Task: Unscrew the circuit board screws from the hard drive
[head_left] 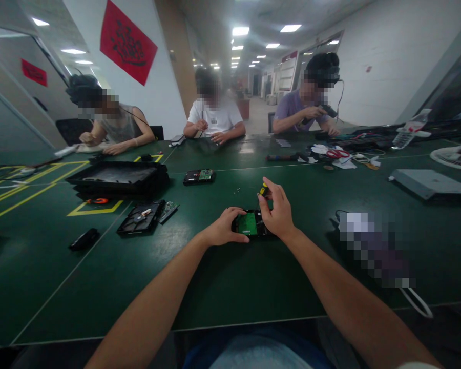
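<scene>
In the middle of the table lies a black hard drive [247, 223] with its green circuit board facing up. My left hand [223, 226] closes on its left end, thumb along the near edge and fingers over the far side. Above the drive's right part, my right hand [279, 211] pinches a screwdriver [264, 190] by its yellow and black handle. The screwdriver's tip is hidden behind my fingers, so contact with the drive cannot be made out. Several tiny screws [237, 191] lie loose just beyond the drive.
Left of my hands are an opened drive case [140, 218], a loose circuit board [169, 211] and stacked black trays [119, 177]. Another drive [198, 177] lies farther back. A grey flat box [432, 183] and a blurred pouch [372, 248] are rightward. Three people sit opposite.
</scene>
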The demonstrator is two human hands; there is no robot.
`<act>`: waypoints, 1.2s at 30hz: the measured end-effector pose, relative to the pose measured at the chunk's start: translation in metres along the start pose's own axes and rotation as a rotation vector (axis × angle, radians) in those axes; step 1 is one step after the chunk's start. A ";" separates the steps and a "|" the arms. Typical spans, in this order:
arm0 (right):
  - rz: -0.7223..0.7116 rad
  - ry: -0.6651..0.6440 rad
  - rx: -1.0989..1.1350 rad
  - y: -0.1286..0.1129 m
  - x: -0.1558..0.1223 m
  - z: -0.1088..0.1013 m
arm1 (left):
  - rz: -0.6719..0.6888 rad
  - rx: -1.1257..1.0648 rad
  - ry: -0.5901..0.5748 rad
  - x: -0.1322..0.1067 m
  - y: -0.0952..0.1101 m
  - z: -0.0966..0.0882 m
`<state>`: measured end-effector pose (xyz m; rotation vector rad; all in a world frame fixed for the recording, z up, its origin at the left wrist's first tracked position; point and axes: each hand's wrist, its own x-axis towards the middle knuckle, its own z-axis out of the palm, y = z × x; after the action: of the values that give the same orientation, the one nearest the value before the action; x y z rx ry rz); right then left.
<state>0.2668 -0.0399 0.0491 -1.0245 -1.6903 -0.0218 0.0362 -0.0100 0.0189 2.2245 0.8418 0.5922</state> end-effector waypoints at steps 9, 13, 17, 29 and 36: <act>0.001 -0.009 -0.006 0.002 -0.001 0.000 | 0.024 -0.008 -0.087 -0.002 -0.001 -0.011; 0.010 -0.014 0.000 0.001 -0.001 0.000 | 0.042 0.006 -0.085 -0.002 -0.003 -0.013; 0.012 -0.008 -0.016 0.001 0.000 0.000 | 0.048 0.025 -0.061 -0.001 -0.005 -0.009; 0.029 -0.038 0.042 0.003 -0.002 0.006 | 0.041 0.046 0.022 0.000 0.003 -0.002; 0.012 -0.008 -0.057 0.000 -0.001 0.005 | 0.046 0.050 0.027 0.000 -0.003 -0.001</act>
<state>0.2629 -0.0379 0.0466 -1.0786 -1.6991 -0.0587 0.0345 -0.0077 0.0177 2.2915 0.8288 0.6304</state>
